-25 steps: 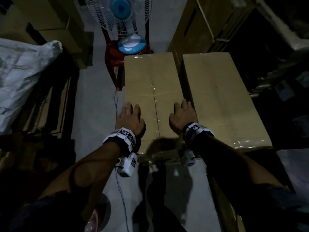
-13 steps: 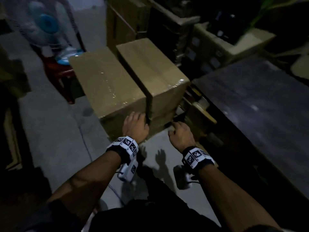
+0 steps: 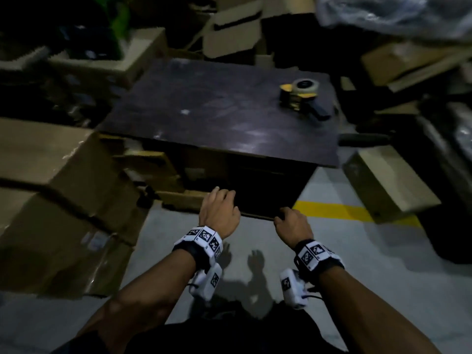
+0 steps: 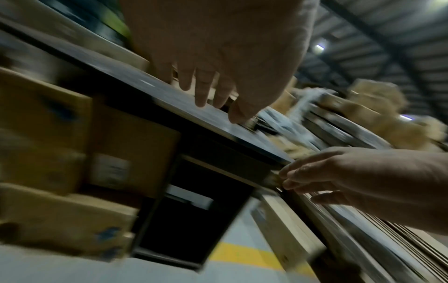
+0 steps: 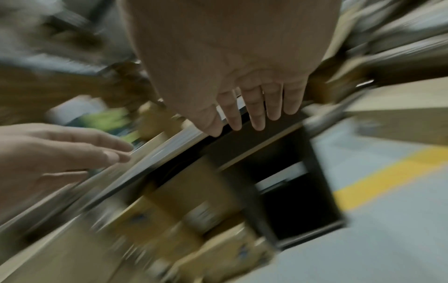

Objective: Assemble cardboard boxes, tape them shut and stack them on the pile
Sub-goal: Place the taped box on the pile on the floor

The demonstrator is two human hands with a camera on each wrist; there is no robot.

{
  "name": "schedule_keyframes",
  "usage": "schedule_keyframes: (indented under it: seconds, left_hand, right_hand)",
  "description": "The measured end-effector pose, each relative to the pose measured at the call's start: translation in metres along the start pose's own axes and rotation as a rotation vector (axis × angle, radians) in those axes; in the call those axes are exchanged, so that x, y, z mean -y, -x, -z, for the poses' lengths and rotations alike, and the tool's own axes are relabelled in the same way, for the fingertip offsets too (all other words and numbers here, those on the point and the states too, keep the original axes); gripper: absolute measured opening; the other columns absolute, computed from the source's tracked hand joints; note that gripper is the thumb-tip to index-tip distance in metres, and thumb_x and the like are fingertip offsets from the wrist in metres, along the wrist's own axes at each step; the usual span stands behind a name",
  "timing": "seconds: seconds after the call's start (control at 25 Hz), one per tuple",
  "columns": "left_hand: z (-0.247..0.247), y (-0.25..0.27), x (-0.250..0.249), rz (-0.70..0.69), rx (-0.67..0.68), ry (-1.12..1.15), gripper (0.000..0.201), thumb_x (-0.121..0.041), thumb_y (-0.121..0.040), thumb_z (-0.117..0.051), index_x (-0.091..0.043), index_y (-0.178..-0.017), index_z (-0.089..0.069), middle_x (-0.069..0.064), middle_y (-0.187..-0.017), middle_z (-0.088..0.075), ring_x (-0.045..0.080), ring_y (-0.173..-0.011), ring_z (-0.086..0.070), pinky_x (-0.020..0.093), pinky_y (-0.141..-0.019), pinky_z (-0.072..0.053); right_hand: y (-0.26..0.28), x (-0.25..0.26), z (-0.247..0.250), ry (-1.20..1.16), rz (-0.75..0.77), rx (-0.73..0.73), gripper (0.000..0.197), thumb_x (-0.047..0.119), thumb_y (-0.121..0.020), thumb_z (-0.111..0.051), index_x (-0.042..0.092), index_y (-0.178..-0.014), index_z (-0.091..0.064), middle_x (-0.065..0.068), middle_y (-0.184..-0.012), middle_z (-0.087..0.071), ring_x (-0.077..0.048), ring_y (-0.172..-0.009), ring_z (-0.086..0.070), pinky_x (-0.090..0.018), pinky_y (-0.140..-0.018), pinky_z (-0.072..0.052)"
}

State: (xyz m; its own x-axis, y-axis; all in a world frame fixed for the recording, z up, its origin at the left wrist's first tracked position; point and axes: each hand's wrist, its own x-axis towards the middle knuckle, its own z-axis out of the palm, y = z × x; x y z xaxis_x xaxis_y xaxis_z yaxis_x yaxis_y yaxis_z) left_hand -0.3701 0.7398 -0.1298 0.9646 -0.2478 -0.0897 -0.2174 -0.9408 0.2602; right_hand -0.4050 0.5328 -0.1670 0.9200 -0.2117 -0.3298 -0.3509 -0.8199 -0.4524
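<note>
Both my hands hang empty in front of a dark worktable (image 3: 217, 118). My left hand (image 3: 219, 208) has relaxed fingers and holds nothing; its fingers (image 4: 203, 92) show loose in the left wrist view. My right hand (image 3: 291, 223) is also empty, fingers (image 5: 257, 113) hanging straight in the right wrist view. A tape dispenser (image 3: 302, 95) with a roll of tape lies on the table's far right corner. Taped cardboard boxes (image 3: 51, 187) are stacked at the left. Flat cardboard sheets (image 3: 388, 182) lean at the right of the table.
More flattened and open cartons (image 3: 235, 31) crowd the space behind the table. A yellow floor line (image 3: 332, 213) runs under the table's right side. Grey concrete floor (image 3: 357, 264) lies around me. The wrist views are motion-blurred.
My hands have left the top of the taped box. My view has swung right from the stacked boxes and fan to the worktable with the tape dispenser.
</note>
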Motion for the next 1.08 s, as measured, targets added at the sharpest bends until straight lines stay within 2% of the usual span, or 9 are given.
schedule_keyframes:
  seconds: [0.2,0.28,0.36,0.44,0.6,0.8,0.96,1.08]
  left_hand:
    - [-0.055,-0.052,-0.158,-0.240,0.137,-0.066,0.052,-0.037,-0.092,-0.042,-0.018,-0.141,-0.042,0.002,-0.143,-0.045,0.024,-0.142,-0.026,0.037,-0.115,-0.024]
    - [-0.078,-0.074,-0.225,-0.318,0.164,-0.078,0.058,-0.040,-0.085,-0.033,-0.016,-0.135,-0.048,0.005,-0.137,-0.051,0.027,-0.138,-0.033,0.036,-0.112,-0.028]
    - [-0.101,-0.101,-0.302,-0.398,0.199,-0.082,0.067,-0.041,-0.075,-0.022,-0.013,-0.126,-0.055,0.009,-0.127,-0.059,0.029,-0.128,-0.044,0.036,-0.105,-0.035]
    - [-0.116,-0.127,-0.363,-0.445,0.212,-0.069,0.068,-0.040,-0.076,-0.022,-0.010,-0.126,-0.057,0.011,-0.124,-0.060,0.030,-0.121,-0.048,0.036,-0.102,-0.037]
    - [-0.133,-0.181,-0.459,-0.433,0.290,0.004,0.049,-0.029,-0.092,-0.045,-0.011,-0.138,-0.047,0.009,-0.136,-0.052,0.026,-0.129,-0.040,0.033,-0.106,-0.029]
    - [-0.179,-0.299,-0.550,-0.325,0.334,0.148,0.051,-0.029,-0.093,-0.048,-0.013,-0.141,-0.042,0.012,-0.143,-0.046,0.030,-0.133,-0.037,0.038,-0.110,-0.032]
    - [-0.221,-0.416,-0.612,-0.207,0.429,0.202,0.052,-0.031,-0.094,-0.048,-0.012,-0.142,-0.040,0.014,-0.144,-0.044,0.034,-0.131,-0.040,0.041,-0.108,-0.035]
    - [-0.237,-0.480,-0.648,-0.052,0.495,0.323,0.050,-0.030,-0.095,-0.048,-0.009,-0.140,-0.041,0.018,-0.142,-0.045,0.037,-0.128,-0.043,0.040,-0.104,-0.037]
  right_hand:
    - [0.003,-0.156,0.072,-0.089,-0.254,-0.103,0.047,0.033,-0.101,-0.049,0.012,-0.143,-0.049,-0.015,-0.145,-0.050,-0.036,-0.134,-0.044,-0.043,-0.109,-0.037]
    - [-0.001,-0.218,0.104,-0.105,-0.324,-0.139,0.047,0.033,-0.101,-0.048,0.012,-0.143,-0.048,-0.014,-0.145,-0.050,-0.035,-0.134,-0.044,-0.042,-0.109,-0.038]
    - [-0.008,-0.284,0.145,-0.133,-0.385,-0.163,0.047,0.032,-0.101,-0.048,0.013,-0.144,-0.048,-0.014,-0.146,-0.050,-0.034,-0.134,-0.045,-0.042,-0.109,-0.040]
    - [-0.018,-0.335,0.181,-0.135,-0.426,-0.183,0.048,0.032,-0.101,-0.047,0.013,-0.144,-0.048,-0.013,-0.147,-0.050,-0.033,-0.134,-0.046,-0.042,-0.109,-0.041]
    - [-0.052,-0.404,0.251,-0.136,-0.464,-0.200,0.048,0.030,-0.100,-0.046,0.011,-0.144,-0.048,-0.013,-0.147,-0.050,-0.034,-0.134,-0.046,-0.044,-0.108,-0.042]
    - [-0.151,-0.474,0.314,-0.081,-0.455,-0.182,0.044,0.029,-0.097,-0.045,0.010,-0.136,-0.054,-0.019,-0.132,-0.059,-0.038,-0.118,-0.055,-0.044,-0.093,-0.051]
    - [-0.252,-0.526,0.360,-0.046,-0.491,-0.165,0.047,0.029,-0.100,-0.045,0.010,-0.143,-0.050,-0.019,-0.142,-0.051,-0.038,-0.129,-0.048,-0.045,-0.102,-0.045]
    - [-0.310,-0.558,0.389,-0.071,-0.515,-0.153,0.048,0.030,-0.099,-0.048,0.011,-0.143,-0.049,-0.019,-0.143,-0.051,-0.037,-0.131,-0.048,-0.044,-0.104,-0.045]
